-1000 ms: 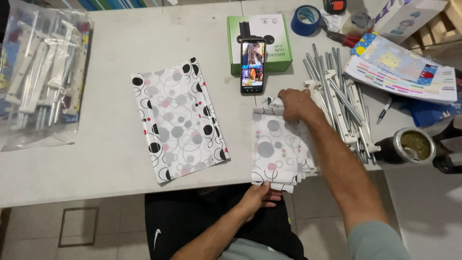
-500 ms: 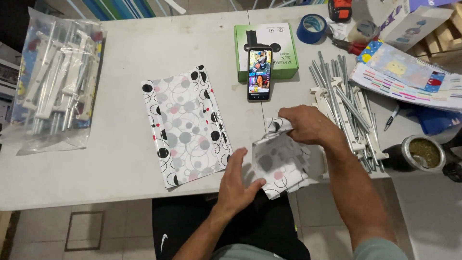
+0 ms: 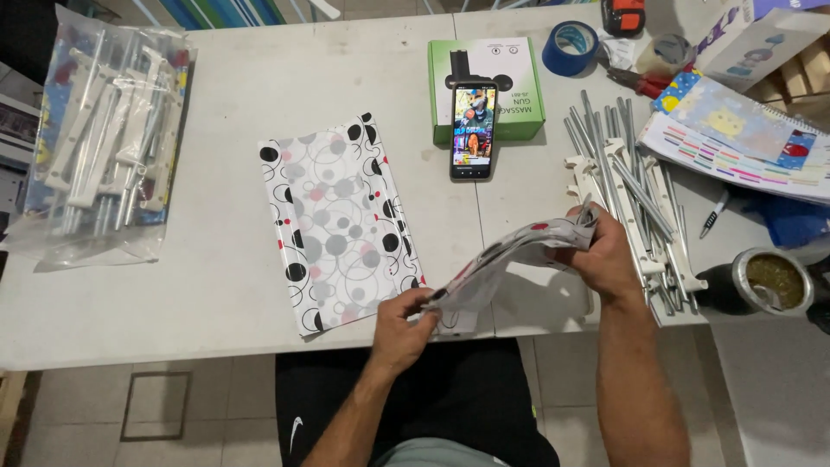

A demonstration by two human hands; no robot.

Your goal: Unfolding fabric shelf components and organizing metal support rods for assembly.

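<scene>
My left hand [image 3: 405, 329] and my right hand [image 3: 603, 255] hold the two ends of a folded sheet [image 3: 510, 259] printed with grey, black and red circles. It is lifted off the white table [image 3: 259, 78] near the front edge and sags between the hands. A second sheet of the same print [image 3: 339, 220] lies flat on the table to the left of my hands.
Metal rods and white plastic brackets [image 3: 631, 199] are piled right of my right hand. A phone [image 3: 473, 130] leans on a green box [image 3: 484, 65]. A bag of parts [image 3: 99, 143] lies far left. Blue tape [image 3: 571, 47], a colourful notebook [image 3: 735, 130] and a metal cup [image 3: 769, 281] sit right.
The printed sheet lay on the table under my right hand; my left hand came up from my lap, and both hands have lifted it off the table.
</scene>
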